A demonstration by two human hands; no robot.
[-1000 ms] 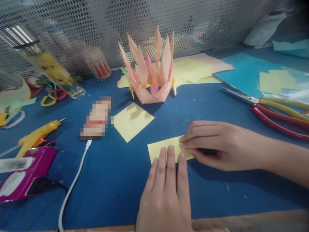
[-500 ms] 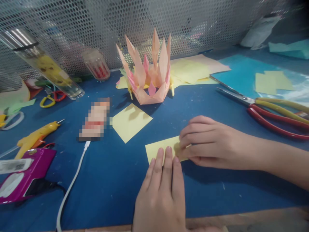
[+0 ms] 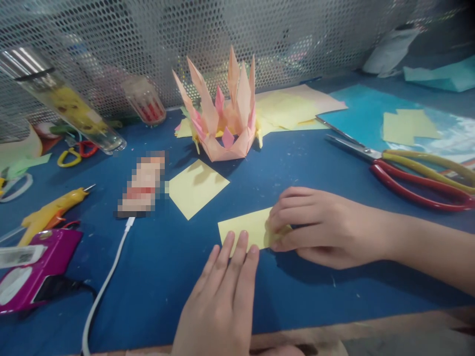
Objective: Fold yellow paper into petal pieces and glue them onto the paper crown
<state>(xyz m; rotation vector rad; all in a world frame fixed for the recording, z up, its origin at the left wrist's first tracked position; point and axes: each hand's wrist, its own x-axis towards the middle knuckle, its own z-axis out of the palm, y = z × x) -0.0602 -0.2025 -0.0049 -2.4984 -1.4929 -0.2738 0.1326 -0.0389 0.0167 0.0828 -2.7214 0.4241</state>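
A folded strip of pale yellow paper [image 3: 243, 227] lies on the blue table in front of me. My left hand [image 3: 222, 299] is flat, its stretched fingertips resting on the paper's near edge. At the strip's right end, my right hand [image 3: 328, 230] has its fingers bent and pressed together on the paper, covering that end. Beyond them lies a square yellow sheet [image 3: 198, 189], apart from both hands. Further back stands a crown-like folded paper piece [image 3: 230, 149] with peach and pink points.
Scissors [image 3: 419, 180] with red and yellow handles lie at right, beside a blue sheet [image 3: 356, 104]. To the left are a phone [image 3: 143, 183] with a white cable [image 3: 111, 279], a yellow glue gun [image 3: 55, 207], a purple device [image 3: 61, 254] and a leaning bottle [image 3: 74, 104]. Metal mesh [image 3: 185, 34] stands behind.
My left hand has slid left and toward me, uncovering more of the paper's near edge. My right hand stays at the right end of the paper. The view has shifted slightly.
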